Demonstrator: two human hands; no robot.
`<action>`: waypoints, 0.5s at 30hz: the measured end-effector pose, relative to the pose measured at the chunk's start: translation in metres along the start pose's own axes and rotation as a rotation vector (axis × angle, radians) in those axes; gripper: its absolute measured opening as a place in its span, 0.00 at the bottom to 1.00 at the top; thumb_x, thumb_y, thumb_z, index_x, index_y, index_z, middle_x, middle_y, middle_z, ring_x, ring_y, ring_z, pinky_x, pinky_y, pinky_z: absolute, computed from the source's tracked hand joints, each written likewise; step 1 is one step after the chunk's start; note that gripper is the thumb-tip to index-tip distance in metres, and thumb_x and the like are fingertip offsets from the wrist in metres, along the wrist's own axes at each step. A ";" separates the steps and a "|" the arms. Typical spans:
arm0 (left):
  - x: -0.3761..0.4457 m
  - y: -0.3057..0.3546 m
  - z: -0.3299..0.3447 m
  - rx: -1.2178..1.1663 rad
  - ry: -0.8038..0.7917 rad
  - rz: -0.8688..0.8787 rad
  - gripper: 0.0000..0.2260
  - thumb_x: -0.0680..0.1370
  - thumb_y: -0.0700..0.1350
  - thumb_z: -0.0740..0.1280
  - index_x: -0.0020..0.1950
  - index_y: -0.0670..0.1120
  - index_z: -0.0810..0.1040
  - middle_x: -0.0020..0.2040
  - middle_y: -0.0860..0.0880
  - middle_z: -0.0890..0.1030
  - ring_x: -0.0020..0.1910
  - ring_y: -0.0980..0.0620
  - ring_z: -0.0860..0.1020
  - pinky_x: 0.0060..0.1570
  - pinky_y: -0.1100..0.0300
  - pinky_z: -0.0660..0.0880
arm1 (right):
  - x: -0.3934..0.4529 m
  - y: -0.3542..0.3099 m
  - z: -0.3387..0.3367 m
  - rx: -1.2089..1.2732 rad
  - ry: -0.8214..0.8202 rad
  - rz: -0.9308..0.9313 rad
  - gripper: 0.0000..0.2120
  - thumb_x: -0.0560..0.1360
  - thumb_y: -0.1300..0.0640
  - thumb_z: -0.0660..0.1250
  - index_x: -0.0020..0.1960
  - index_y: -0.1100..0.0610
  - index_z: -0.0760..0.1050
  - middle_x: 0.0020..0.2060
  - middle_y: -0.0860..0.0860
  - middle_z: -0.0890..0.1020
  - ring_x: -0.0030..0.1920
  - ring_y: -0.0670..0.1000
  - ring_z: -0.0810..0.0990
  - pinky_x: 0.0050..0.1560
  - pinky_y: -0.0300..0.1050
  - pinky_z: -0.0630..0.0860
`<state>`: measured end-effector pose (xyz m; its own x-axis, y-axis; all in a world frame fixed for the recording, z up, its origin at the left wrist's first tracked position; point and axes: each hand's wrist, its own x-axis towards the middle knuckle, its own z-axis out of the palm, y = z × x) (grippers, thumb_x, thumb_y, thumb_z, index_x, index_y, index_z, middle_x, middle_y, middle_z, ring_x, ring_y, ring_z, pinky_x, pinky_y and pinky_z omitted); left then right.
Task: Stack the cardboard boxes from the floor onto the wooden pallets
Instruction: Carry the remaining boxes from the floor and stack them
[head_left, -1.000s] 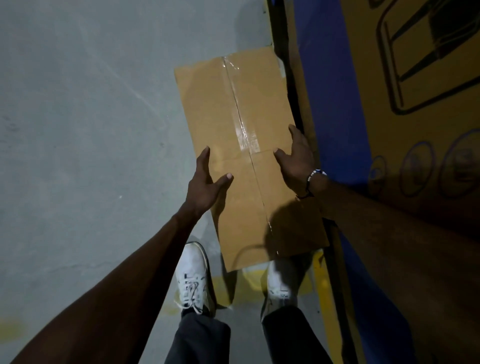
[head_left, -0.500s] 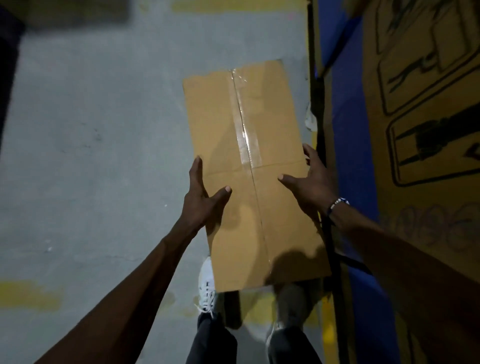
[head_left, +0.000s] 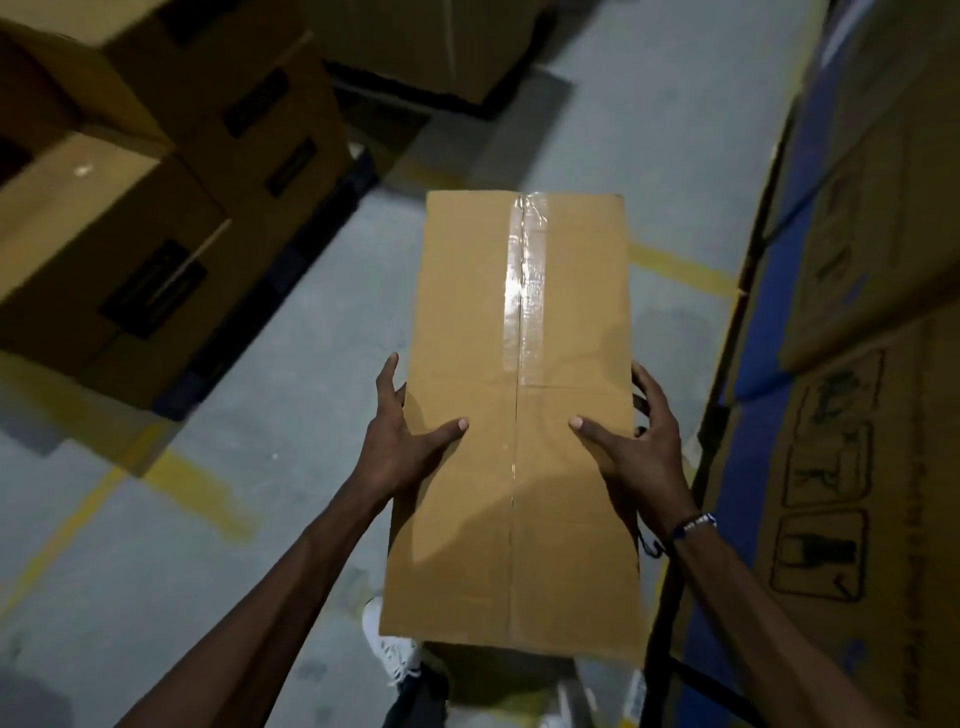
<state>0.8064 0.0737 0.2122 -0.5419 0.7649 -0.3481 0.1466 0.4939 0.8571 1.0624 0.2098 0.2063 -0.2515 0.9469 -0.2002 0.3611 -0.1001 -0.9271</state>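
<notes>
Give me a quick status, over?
Both hands, left and right, grip the long taped brown cardboard box, off the floor. Path ahead open; stacked cardboard boxes left.

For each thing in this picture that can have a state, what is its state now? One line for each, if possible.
Cardboard box: sealed with clear tape, held off the floor, flat side up.
Left hand: grips the box's left edge, thumb on top.
Right hand: grips the box's right edge, thumb on top.
Stacked boxes: closed, piled at the left, blurred.
Printed carton: closed, standing at the right.
</notes>
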 end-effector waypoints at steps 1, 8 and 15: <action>-0.010 0.014 -0.023 -0.008 0.023 0.000 0.54 0.71 0.56 0.80 0.83 0.59 0.44 0.79 0.49 0.68 0.72 0.48 0.72 0.68 0.52 0.69 | -0.005 -0.027 0.006 -0.009 -0.025 -0.014 0.44 0.65 0.49 0.85 0.76 0.38 0.67 0.71 0.38 0.73 0.71 0.44 0.72 0.70 0.62 0.73; -0.093 0.080 -0.193 -0.103 0.219 -0.022 0.39 0.73 0.54 0.79 0.77 0.53 0.61 0.65 0.58 0.75 0.57 0.59 0.78 0.54 0.63 0.76 | -0.062 -0.199 0.077 -0.051 -0.169 -0.154 0.44 0.66 0.48 0.84 0.77 0.37 0.66 0.69 0.36 0.71 0.64 0.31 0.71 0.60 0.43 0.73; -0.161 0.086 -0.334 -0.285 0.389 -0.064 0.33 0.71 0.55 0.81 0.71 0.56 0.68 0.62 0.60 0.79 0.56 0.62 0.80 0.48 0.64 0.79 | -0.113 -0.319 0.175 -0.040 -0.317 -0.269 0.42 0.66 0.50 0.84 0.75 0.38 0.68 0.68 0.42 0.73 0.65 0.34 0.72 0.62 0.47 0.74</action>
<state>0.6296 -0.1448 0.4685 -0.8194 0.4991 -0.2821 -0.1000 0.3601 0.9275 0.8187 0.0811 0.4690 -0.6032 0.7963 -0.0455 0.2776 0.1561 -0.9479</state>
